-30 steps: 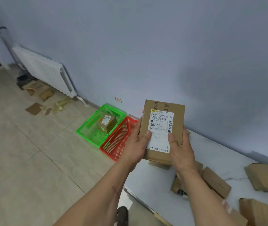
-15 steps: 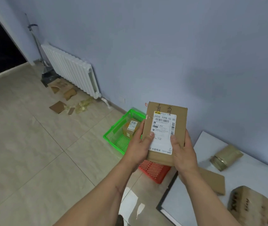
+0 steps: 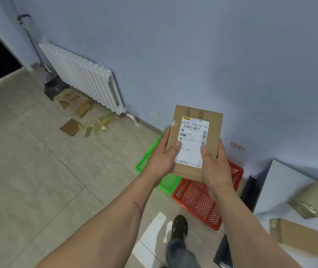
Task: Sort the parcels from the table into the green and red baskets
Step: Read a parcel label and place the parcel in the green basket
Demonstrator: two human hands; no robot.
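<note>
Both hands share the grip on one parcel, a flat brown cardboard box held up with its label face toward the camera. The left hand wraps its lower left edge, thumb lying across the front onto the white label, fingers curled behind. The right hand takes the lower right edge the same way, thumb pressed on the label's right side, fingers round the back. The box stands nearly upright, tilted a little to the right, with two handwritten characters above the label.

Below and behind the parcel, on the tiled floor against the wall, stand two baskets side by side and touching. The green basket is on the left, largely hidden by the left hand and the box; what lies in it cannot be told. The red basket is on the right, its mesh floor showing under the right wrist. The parcel hangs in the air over the line where the two meet.

At the right edge is the white bench, carrying a blurred padded bag and a flat cardboard parcel nearer the camera. A shoe stands on the floor just before the red basket. Farther left a white radiator hangs on the wall, with cardboard scraps on the floor near it.
</note>
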